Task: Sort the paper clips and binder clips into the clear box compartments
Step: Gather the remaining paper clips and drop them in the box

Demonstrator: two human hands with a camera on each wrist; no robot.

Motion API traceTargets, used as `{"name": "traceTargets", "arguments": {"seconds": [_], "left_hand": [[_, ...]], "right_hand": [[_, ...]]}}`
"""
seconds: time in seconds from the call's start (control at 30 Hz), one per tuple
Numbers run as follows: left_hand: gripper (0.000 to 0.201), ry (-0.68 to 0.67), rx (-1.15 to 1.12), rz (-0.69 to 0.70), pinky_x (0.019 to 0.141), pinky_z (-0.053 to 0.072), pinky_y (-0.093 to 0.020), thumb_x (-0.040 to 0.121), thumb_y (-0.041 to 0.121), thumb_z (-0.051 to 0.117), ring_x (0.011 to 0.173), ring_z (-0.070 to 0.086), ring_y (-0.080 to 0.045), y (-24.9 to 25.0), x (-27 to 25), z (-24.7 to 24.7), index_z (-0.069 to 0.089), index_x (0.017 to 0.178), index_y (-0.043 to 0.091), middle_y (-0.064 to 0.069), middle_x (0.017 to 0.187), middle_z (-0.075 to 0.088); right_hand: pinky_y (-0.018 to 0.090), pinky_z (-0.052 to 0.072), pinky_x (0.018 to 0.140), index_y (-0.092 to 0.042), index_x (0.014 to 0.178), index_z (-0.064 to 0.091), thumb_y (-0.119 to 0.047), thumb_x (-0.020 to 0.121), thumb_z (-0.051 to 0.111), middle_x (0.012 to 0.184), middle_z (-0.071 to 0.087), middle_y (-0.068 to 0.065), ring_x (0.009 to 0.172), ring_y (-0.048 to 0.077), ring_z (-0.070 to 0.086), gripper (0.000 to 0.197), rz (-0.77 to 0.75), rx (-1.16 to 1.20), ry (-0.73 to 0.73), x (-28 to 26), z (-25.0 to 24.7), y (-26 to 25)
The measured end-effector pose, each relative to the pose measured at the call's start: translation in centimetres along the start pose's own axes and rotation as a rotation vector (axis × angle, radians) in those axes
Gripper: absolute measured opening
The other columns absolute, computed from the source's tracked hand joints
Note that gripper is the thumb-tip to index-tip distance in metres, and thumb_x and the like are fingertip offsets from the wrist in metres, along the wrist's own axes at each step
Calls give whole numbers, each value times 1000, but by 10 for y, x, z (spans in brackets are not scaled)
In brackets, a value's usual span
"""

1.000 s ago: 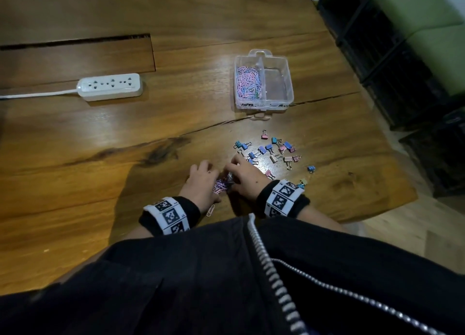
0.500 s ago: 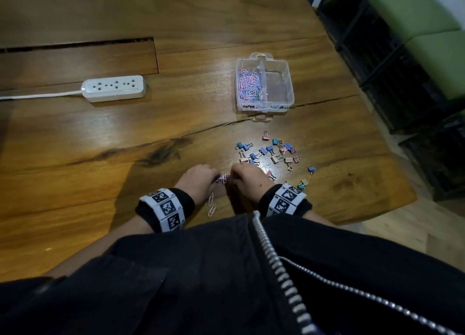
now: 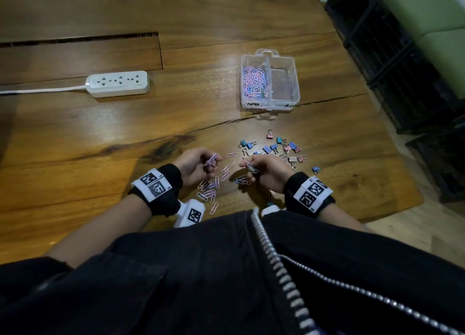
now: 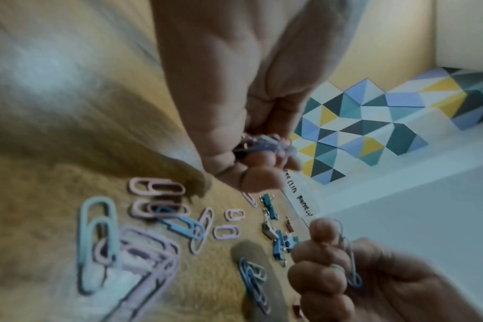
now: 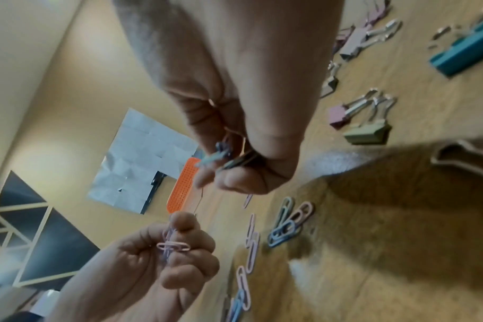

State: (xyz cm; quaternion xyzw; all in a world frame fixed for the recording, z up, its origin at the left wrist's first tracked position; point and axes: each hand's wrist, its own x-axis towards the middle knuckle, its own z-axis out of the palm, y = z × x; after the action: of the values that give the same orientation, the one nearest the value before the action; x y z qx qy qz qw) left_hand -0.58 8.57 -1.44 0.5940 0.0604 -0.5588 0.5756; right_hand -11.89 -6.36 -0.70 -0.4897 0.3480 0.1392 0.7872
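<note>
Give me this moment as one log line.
left hand: pinches paper clips | right hand: pinches paper clips | clear box: left compartment filled, right empty | binder clips: on table

Desk [image 3: 105, 138]: warm brown wood, glossy, dark knot and crack running across its middle; inset panel [image 3: 80, 55] at 11 o'clock. White power strip [image 3: 118, 83] at 10 o'clock, cord leading off left. Black wire crates [image 3: 402, 65] at 2 o'clock, green cushion [image 3: 432, 20] behind them. Pale wood floor [image 3: 415, 229] at 4 o'clock. Wrist views: yellow wall [image 4: 386, 43] with geometric triangle panel [image 4: 372, 130]; grey tiled sheet [image 5: 141, 163] on another wall.
</note>
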Motion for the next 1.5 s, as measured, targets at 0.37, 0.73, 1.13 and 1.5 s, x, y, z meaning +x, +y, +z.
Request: {"name": "traceTargets", "arguments": {"seconds": [0.37,0.73,1.13,1.5], "left_hand": [[27,-12,94,-5,31,36,-15,91,7,33,39,47,-9,-8,-2,-2,48,68,7,-5,62,47],[44,318,1536,149,67,38,-31,92,53,35,75,47,-22,-29,-25,-12,43,73,14,-6,81,53],[61,287,1663,135,83,44,-37,82,54,54,110,54,-30,-53,-18,6,42,118,6,-13,120,51],[26,129,1329,290,67,37,-31,97,33,38,80,50,-24,-47,-8,2,45,81,14,-9,89,55]], "right_hand": [[15,37,49,-11,74,52,-13,94,40,68,51,-1,50,6,44,23,-4,-137,-78,1,-5,-5],[25,44,74,-10,100,51,-32,78,66,99,57,5,91,18,52,35,-223,-1202,149,5,6,20],[32,38,94,-14,116,47,-43,63,76,116,42,6,111,20,38,67,-341,-1355,270,-1,-3,17],[32,41,92,-17,112,48,-40,67,74,110,38,5,102,15,37,57,-315,-1313,235,6,-10,30]]}}
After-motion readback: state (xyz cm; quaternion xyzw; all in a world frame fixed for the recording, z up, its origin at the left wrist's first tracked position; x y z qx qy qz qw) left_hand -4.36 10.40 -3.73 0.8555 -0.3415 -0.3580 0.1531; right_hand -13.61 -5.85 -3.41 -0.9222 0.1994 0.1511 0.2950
